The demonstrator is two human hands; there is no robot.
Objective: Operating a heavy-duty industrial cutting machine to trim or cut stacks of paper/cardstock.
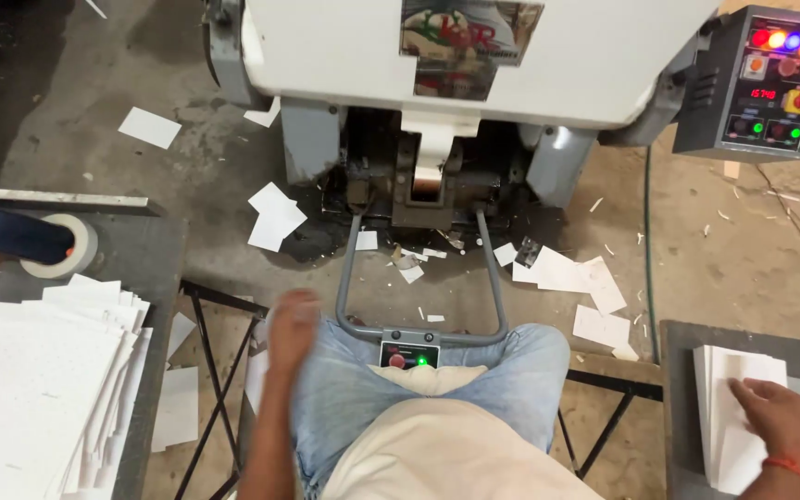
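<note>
The person's lap in jeans (354,389) fills the foreground. The right hand (775,417) lies flat, fingers spread, on a small stack of white sheets (724,407) on the right table (682,370), gripping nothing. The left hand (293,324), blurred, hovers empty over the left thigh, beside the larger sheet pile (39,389).

floor (743,268): bare concrete, paper scraps; table (155,268): grey metal; machine (474,56): white
</note>
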